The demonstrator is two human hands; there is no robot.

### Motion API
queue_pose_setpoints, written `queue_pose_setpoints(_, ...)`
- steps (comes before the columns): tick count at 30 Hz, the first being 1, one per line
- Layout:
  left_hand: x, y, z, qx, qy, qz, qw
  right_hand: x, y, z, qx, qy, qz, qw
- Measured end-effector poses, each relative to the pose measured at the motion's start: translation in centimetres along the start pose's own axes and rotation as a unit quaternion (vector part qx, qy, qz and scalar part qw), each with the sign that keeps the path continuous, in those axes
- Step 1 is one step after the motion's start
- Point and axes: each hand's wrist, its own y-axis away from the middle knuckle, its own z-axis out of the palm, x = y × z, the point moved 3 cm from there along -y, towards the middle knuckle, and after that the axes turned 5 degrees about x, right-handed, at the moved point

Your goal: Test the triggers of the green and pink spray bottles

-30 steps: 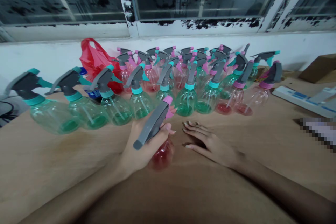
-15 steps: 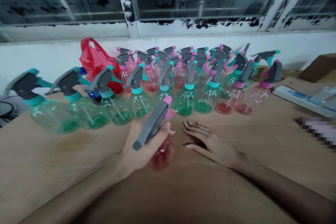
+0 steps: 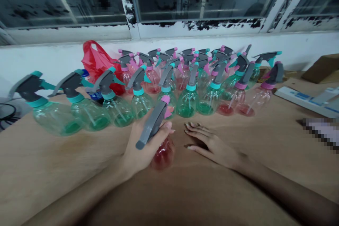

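Observation:
My left hand [image 3: 141,144] is wrapped round the upper part of a spray bottle [image 3: 162,155] with a clear reddish body, a grey head and a pink nozzle and trigger. The bottle stands on the wooden table [image 3: 66,180] close in front of me, and its neck is hidden by my fingers. To its right, my right hand [image 3: 212,143] lies palm down on the tabletop, fingers stretched out, holding nothing. Just beyond both hands runs a front row of spray bottles, green ones [image 3: 188,104] with teal collars and, at the right end, pink ones [image 3: 229,102].
More spray bottles [image 3: 152,76] crowd behind the front row. A red plastic bag [image 3: 96,60] sits at the back left. On the right are a white-and-blue flat item [image 3: 304,99], a cardboard box [image 3: 321,69] and a blurred-out object [image 3: 321,132]. Windows line the wall behind.
The held bottle's grey head has turned slightly, its nozzle shifting a little to the left. My right hand has stayed in place.

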Motion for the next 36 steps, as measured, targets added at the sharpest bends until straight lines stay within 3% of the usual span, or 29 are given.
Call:
queue_pose_setpoints(9,-0.5,0.0,0.1,0.020,-0.057,0.042,0.997,0.1,0.0,0.1,-0.006,0.003,-0.002,1.000)
queue_pose_setpoints(28,0.2,0.2,0.0,0.046,-0.046,0.065,0.996,0.2,0.1,0.2,-0.007,-0.017,0.002,1.000)
queue_pose_setpoints(33,0.7,0.0,0.7,0.051,-0.031,0.065,0.996,-1.2,0.4,-1.0,-0.039,-0.062,0.029,0.997)
queue_pose_setpoints(36,0.9,-0.2,2.0,0.045,-0.012,0.073,0.996,-2.9,0.5,-2.7,-0.027,-0.101,0.045,0.993)
